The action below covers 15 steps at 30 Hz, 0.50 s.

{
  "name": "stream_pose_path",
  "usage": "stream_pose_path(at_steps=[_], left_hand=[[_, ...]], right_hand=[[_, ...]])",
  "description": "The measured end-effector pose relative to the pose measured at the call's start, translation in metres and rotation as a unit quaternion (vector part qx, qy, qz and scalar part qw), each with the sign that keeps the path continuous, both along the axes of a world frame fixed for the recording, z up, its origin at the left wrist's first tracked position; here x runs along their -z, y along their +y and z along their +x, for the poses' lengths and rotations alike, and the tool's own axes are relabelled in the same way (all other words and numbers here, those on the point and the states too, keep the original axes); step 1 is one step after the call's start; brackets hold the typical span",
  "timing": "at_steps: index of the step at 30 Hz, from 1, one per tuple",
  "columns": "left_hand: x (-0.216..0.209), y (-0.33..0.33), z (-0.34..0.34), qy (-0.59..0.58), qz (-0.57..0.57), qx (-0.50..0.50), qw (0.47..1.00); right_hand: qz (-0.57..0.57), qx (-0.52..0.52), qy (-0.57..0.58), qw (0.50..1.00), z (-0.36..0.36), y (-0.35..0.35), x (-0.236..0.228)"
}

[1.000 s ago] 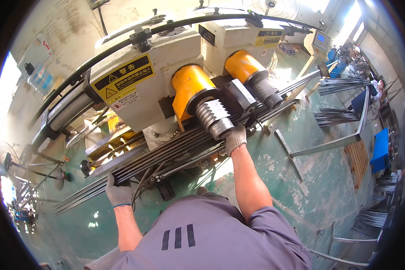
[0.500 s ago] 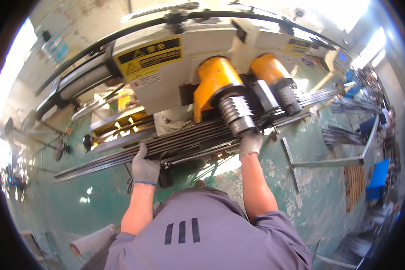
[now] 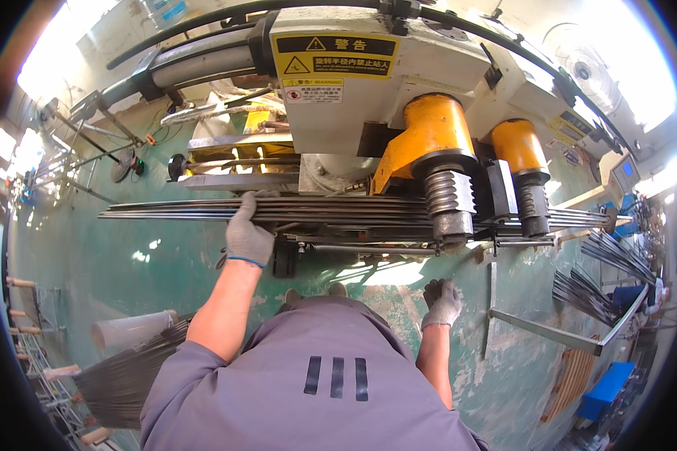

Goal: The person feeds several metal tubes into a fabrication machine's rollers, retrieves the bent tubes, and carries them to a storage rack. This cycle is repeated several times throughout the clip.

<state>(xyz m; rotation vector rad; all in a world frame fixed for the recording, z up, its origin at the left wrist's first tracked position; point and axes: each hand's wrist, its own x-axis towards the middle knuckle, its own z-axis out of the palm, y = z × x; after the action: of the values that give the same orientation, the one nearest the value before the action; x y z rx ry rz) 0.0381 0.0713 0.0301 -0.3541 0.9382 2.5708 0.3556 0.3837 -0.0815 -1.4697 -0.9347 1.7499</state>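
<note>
Several long dark metal rods [image 3: 165, 210] lie side by side across the front of a machine. My left hand [image 3: 248, 234], in a grey knit glove with a blue cuff, is closed around the rods left of the machine's middle, thumb up by their upper edge. The rods pass behind a ribbed metal roller [image 3: 450, 197] under an orange housing [image 3: 440, 128]. To their right, a second ribbed roller [image 3: 534, 203] hangs under another orange housing [image 3: 516, 146]. Apart from the rods, my right hand [image 3: 441, 302], gloved with dark fingertips, is lowered over the floor, fingers loosely bent, nothing visible in it.
A pale machine body [image 3: 338, 105] with a yellow warning label stands ahead. At right, more rods [image 3: 587, 293] rest by a metal frame [image 3: 545, 328], near a blue box [image 3: 606, 389]. At lower left are a pale cylinder [image 3: 132, 329] and a dark rod bundle [image 3: 132, 376].
My right hand has let go near the roller and drawn back toward me. My left hand stays on the rods. The view has turned, so the machine sits farther right and more level.
</note>
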Motion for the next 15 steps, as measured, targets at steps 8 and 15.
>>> stream_pose_path(at_steps=[8, 15], left_hand=[[0.002, 0.024, 0.023, -0.042, 0.112, 0.061, 0.991], [0.002, -0.122, -0.021, 0.007, 0.112, -0.090, 0.990]], right_hand=[[0.046, -0.171, 0.014, 0.984, -0.059, -0.008, -0.001], [-0.061, -0.170, -0.047, 0.982, 0.000, 0.022, 0.122]])
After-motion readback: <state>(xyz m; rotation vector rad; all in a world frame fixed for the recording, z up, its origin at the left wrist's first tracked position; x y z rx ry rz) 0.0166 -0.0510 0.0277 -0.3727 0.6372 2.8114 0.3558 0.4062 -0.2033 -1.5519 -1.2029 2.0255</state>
